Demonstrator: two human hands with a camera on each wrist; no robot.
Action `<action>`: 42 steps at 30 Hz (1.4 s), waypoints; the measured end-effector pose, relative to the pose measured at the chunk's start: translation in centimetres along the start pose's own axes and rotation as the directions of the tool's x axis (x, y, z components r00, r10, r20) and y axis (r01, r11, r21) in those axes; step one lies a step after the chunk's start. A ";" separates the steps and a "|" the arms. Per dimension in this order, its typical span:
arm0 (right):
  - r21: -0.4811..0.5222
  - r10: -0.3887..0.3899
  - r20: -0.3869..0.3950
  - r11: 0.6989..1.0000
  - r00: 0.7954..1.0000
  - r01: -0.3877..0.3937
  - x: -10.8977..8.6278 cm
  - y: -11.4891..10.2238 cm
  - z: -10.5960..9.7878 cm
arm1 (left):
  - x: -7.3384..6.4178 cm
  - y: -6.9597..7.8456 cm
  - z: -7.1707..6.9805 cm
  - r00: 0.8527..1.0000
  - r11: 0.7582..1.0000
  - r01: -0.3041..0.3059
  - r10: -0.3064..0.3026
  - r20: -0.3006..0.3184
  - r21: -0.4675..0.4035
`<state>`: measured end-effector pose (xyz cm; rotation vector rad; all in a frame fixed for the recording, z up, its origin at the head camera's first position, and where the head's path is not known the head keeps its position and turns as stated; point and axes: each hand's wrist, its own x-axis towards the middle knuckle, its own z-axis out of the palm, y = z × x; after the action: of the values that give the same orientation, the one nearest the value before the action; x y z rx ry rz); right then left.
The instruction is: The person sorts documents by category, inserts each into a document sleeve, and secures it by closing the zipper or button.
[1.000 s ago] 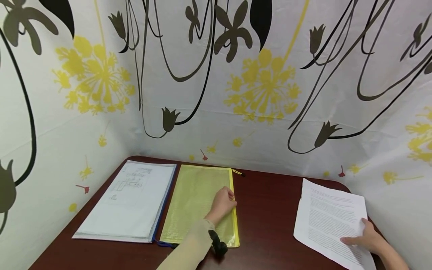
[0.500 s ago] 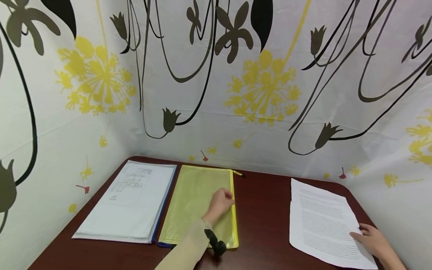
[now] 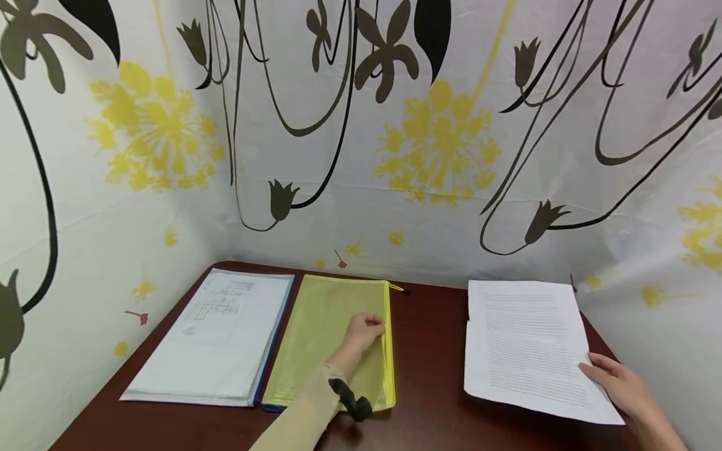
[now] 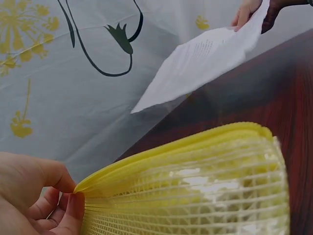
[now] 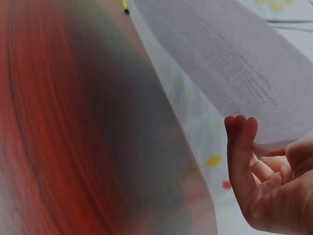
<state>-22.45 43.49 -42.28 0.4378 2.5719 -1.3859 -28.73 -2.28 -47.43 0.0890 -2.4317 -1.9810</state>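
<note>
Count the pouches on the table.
2: the yellow pouch, its edge pinched by the left hand, and the blue-edged pouch left of it. Any underneath would be hidden.

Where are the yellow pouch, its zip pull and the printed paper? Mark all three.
Yellow pouch [image 3: 324, 322]: head view, on its mesh face.
Zip pull [image 3: 398, 288]: head view, on its yellow strip.
Printed paper [image 3: 526, 344]: head view, middle of its printed side.

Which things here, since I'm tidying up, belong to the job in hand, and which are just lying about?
Seemingly in the job:
Yellow rectangular mesh pouch, edge pinched by the left hand
White printed paper, held by the right hand

Seemingly lying about:
Blue-edged white rectangular mesh pouch, untouched
</note>
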 end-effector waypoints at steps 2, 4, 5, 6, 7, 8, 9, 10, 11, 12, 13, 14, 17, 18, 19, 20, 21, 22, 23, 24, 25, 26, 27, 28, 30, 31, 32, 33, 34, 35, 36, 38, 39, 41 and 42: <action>0.023 -0.014 0.019 1.000 1.000 0.013 -0.4 -1.1 0.6 | -0.2 -0.1 -0.2 1.000 1.000 0.011 -0.011 -0.005 -0.022; 0.050 -0.040 0.043 0.998 0.998 0.038 -0.7 -2.0 1.4 | -0.4 -0.1 -0.4 1.000 0.999 0.025 -0.025 -0.012 -0.047; 0.060 -0.054 0.057 0.997 0.997 0.050 -0.9 -2.5 1.8 | -0.5 -0.2 -0.5 0.999 0.998 0.029 -0.030 -0.015 -0.057; 0.070 -0.068 0.069 0.996 0.995 0.063 -1.0 -2.9 2.3 | -0.6 -0.2 -0.6 0.999 0.998 0.028 -0.029 -0.019 -0.062; 0.079 -0.084 0.082 0.994 0.993 0.077 -1.1 -3.4 2.8 | -0.6 -0.2 -0.6 0.999 0.997 0.027 -0.028 -0.022 -0.067; 0.083 -0.099 0.092 0.992 0.991 0.091 -1.1 -3.8 3.2 | -0.7 -0.2 -0.7 0.999 0.997 0.022 -0.024 -0.026 -0.072; 0.091 -0.118 0.111 0.990 0.987 0.108 -1.2 -4.1 3.7 | -0.7 -0.1 -0.8 0.999 0.996 0.026 -0.028 -0.028 -0.081; 0.095 -0.127 0.119 0.989 0.985 0.116 -1.2 -4.4 4.1 | -0.7 -0.1 -0.8 0.999 0.996 0.024 -0.026 -0.028 -0.087; 0.095 -0.142 0.134 0.987 0.981 0.130 -1.2 -4.7 4.5 | -0.7 0.0 -0.8 0.999 0.996 0.024 -0.027 -0.028 -0.091; 0.104 -0.151 0.145 0.985 0.978 0.137 -1.2 -4.9 4.9 | -0.8 0.0 -0.9 0.999 0.995 0.020 -0.022 -0.028 -0.095; 0.103 -0.169 0.164 0.983 0.972 0.153 -1.3 -5.1 5.2 | -0.8 0.1 -0.9 0.999 0.995 0.017 -0.020 -0.026 -0.099; 0.103 -0.184 0.182 0.981 0.966 0.167 -1.2 -5.2 5.5 | -0.9 0.1 -0.9 1.000 0.995 0.015 -0.018 -0.024 -0.102; 0.114 -0.229 0.255 0.972 0.939 0.206 -1.1 -5.5 6.3 | -1.0 0.2 -0.8 1.000 0.994 0.019 -0.021 -0.021 -0.104; 0.118 -0.245 0.277 0.968 0.929 0.220 -1.0 -5.6 6.5 | -1.1 0.3 -0.8 1.000 0.995 0.019 -0.021 -0.020 -0.099; 0.117 -0.263 0.297 0.964 0.918 0.238 -0.9 -5.6 6.7 | -1.1 0.4 -0.7 1.000 0.995 0.021 -0.023 -0.020 -0.098; 0.120 -0.266 0.307 0.963 0.914 0.240 -0.8 -5.7 6.8 | -1.1 0.5 -0.7 0.999 0.995 0.023 -0.026 -0.020 -0.096; 0.119 -0.276 0.316 0.961 0.908 0.251 -0.7 -5.8 7.0 | -1.1 0.6 -0.6 0.999 0.995 0.028 -0.030 -0.022 -0.097; 0.116 -0.281 0.318 0.959 0.905 0.258 -0.6 -5.8 7.1 | -1.1 0.7 -0.6 0.999 0.995 0.028 -0.030 -0.023 -0.097; 0.112 -0.286 0.320 0.958 0.903 0.264 -0.5 -5.9 7.2 | -1.1 0.8 -0.5 0.999 0.995 0.030 -0.032 -0.023 -0.098; 0.105 -0.287 0.316 0.958 0.904 0.267 -0.5 -6.0 7.4 | -1.1 0.9 -0.5 0.999 0.994 0.028 -0.031 -0.023 -0.101; 0.101 -0.282 0.311 0.959 0.907 0.264 -0.4 -6.1 7.5 | -1.1 1.0 -0.4 0.999 0.994 0.031 -0.034 -0.021 -0.106; 0.093 -0.278 0.302 0.961 0.912 0.262 -0.4 -6.2 7.7 | -1.1 1.0 -0.4 0.999 0.993 0.033 -0.035 -0.020 -0.109; 0.086 -0.278 0.294 0.961 0.915 0.264 -0.3 -6.2 7.9 | -1.1 1.1 -0.3 0.999 0.993 0.034 -0.037 -0.018 -0.111; 0.083 -0.271 0.283 0.963 0.920 0.258 -0.3 -6.3 8.1 | -1.1 1.1 -0.3 0.999 0.993 0.034 -0.036 -0.015 -0.110; 0.079 -0.256 0.262 0.967 0.931 0.243 -0.3 -6.5 8.6 | -1.3 1.1 -0.3 0.999 0.993 0.036 -0.037 -0.007 -0.112; 0.086 -0.252 0.251 0.968 0.935 0.238 -0.3 -6.6 8.8 | -1.3 1.1 -0.2 0.999 0.993 0.037 -0.038 -0.002 -0.112; 0.086 -0.250 0.236 0.968 0.939 0.236 -0.3 -6.7 9.0 | -1.4 1.1 -0.2 0.999 0.993 0.036 -0.036 0.001 -0.112; 0.095 -0.248 0.227 0.968 0.942 0.232 -0.2 -6.8 9.3 | -1.4 1.1 -0.2 0.999 0.993 0.035 -0.034 0.004 -0.114; 0.102 -0.249 0.216 0.968 0.944 0.231 -0.2 -6.9 9.5 | -1.4 1.1 -0.2 0.999 0.993 0.034 -0.033 0.007 -0.117; 0.110 -0.250 0.205 0.967 0.946 0.232 -0.2 -7.0 9.7 | -1.5 1.1 -0.2 0.999 0.992 0.033 -0.032 0.009 -0.121; 0.118 -0.249 0.193 0.966 0.949 0.229 -0.1 -7.1 10.0 | -1.5 1.2 -0.2 1.000 0.992 0.028 -0.027 0.012 -0.126; 0.127 -0.252 0.169 0.964 0.953 0.232 -0.1 -7.2 10.4 | -1.6 1.3 -0.2 1.000 0.990 0.021 -0.019 0.015 -0.137; 0.139 -0.249 0.159 0.964 0.955 0.228 -0.2 -7.2 10.7 | -1.6 1.3 -0.2 1.000 0.990 0.016 -0.014 0.016 -0.142; 0.157 -0.248 0.136 0.961 0.959 0.227 -0.2 -7.3 11.2 | -1.8 1.4 -0.2 1.000 0.988 0.006 -0.004 0.016 -0.154; 0.165 -0.252 0.127 0.959 0.959 0.230 -0.2 -7.3 11.4 | -1.8 1.3 -0.2 1.000 0.987 0.004 -0.002 0.015 -0.159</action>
<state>-24.49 30.05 -42.72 0.0377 2.4757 -1.6312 -27.00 -2.11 -46.03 0.0769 -2.2728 -2.1749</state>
